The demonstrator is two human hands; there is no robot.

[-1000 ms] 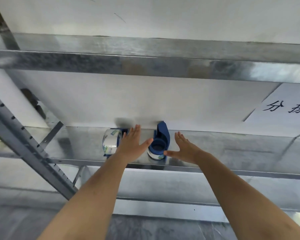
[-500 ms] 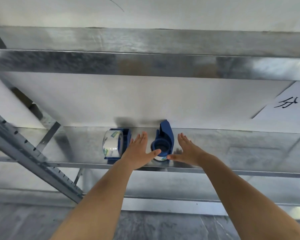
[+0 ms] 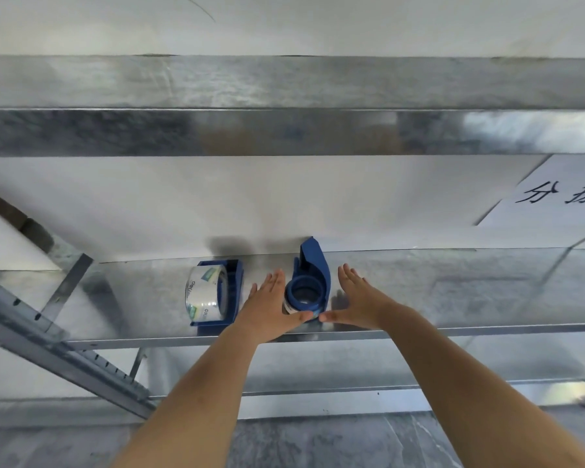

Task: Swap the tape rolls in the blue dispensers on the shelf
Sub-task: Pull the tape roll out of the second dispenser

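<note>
Galvanised steel shelving (image 3: 453, 292) fills the view, its middle shelf carrying everything that matters, with a second steel shelf (image 3: 318, 130) overhead and a white wall (image 3: 284, 204) behind. At the right, a white paper sign (image 3: 561, 197) with black Chinese characters lies against that wall. A perforated diagonal brace (image 3: 48, 339) crosses the lower left, and grey stone-pattern floor (image 3: 318, 444) shows at the bottom edge.

Two bare forearms reach up from below toward the shelf's front edge. The left hand (image 3: 267, 312) is spread flat, fingers extended together and thumb stretched toward the right. The right hand (image 3: 358, 302) is likewise open, fingers pointing up the shelf and thumb stretched toward the left. The two thumb tips nearly meet, just in front of the right blue dispenser (image 3: 313, 275); neither hand is closed on anything.

That dispenser stands upright between the two hands, its curved blue body rising toward the wall and its round hub facing the camera, with a tape roll (image 3: 289, 305) seated around the hub, only its pale edge visible. The left blue dispenser (image 3: 230, 292) sits beside it on the same shelf, to the left of the left hand, holding a clear tape roll (image 3: 203, 295) with green and white printed labelling.
</note>
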